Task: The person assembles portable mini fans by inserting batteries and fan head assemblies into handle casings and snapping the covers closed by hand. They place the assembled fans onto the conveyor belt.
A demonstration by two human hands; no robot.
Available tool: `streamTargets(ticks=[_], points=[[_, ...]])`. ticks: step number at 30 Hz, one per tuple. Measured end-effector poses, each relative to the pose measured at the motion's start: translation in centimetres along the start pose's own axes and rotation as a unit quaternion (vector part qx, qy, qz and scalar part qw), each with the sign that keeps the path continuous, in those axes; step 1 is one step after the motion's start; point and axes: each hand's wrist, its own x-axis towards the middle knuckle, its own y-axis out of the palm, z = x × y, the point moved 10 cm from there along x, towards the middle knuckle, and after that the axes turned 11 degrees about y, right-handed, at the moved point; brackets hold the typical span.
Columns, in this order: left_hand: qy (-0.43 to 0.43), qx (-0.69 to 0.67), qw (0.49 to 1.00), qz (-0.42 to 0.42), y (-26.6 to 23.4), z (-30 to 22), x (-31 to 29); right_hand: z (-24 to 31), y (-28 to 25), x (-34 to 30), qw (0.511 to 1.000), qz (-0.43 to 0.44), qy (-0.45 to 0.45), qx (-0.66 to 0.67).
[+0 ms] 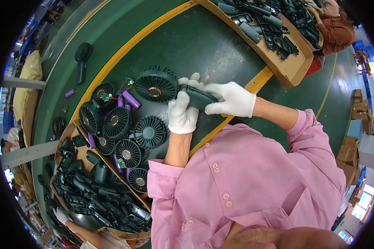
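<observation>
A dark handheld fan's handle [198,98] is held over the green bench by both white-gloved hands. My left hand [183,111] is closed round the handle's near-left part, thumb on top. My right hand [233,99] grips its right end between thumb and fingers. Just left of the handle lies a round fan head [155,85]; whether the two are joined I cannot tell. Left of my left hand, several loose fan heads [117,122] lie in a group with purple cylindrical batteries [131,99], thin wires and a small green circuit board [107,97].
A cardboard box [274,68] of dark plastic parts stands at the top right, near a co-worker's brown sleeve [335,35]. At lower left, another box holds dark casings [97,191], with a co-worker's gloved hand [62,216] beside it. One fan [82,62] lies beyond the yellow edge strip [124,50].
</observation>
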Motion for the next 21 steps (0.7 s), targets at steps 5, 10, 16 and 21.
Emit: streamTargets(ticks=[5, 10, 16, 21], points=[[-0.015, 0.001, 0.998, 0.055, 0.4, 0.2, -0.3, -0.6, 1.8, 0.5, 0.998, 0.016, -0.04, -0.055], [0.028, 0.062, 0.997, 0.021, -0.3, -0.3, -0.5, -0.9, 2.0, 0.9, 0.988, -0.088, -0.097, -0.081], [0.045, 0.064, 0.997, -0.005, -0.8, -0.6, -0.6, -0.9, 2.5, 1.8, 0.977, -0.14, -0.153, -0.054], [0.046, 0.054, 0.997, -0.008, -1.4, -0.9, 0.0, -0.7, 2.8, 2.7, 0.977, -0.15, -0.12, -0.096]])
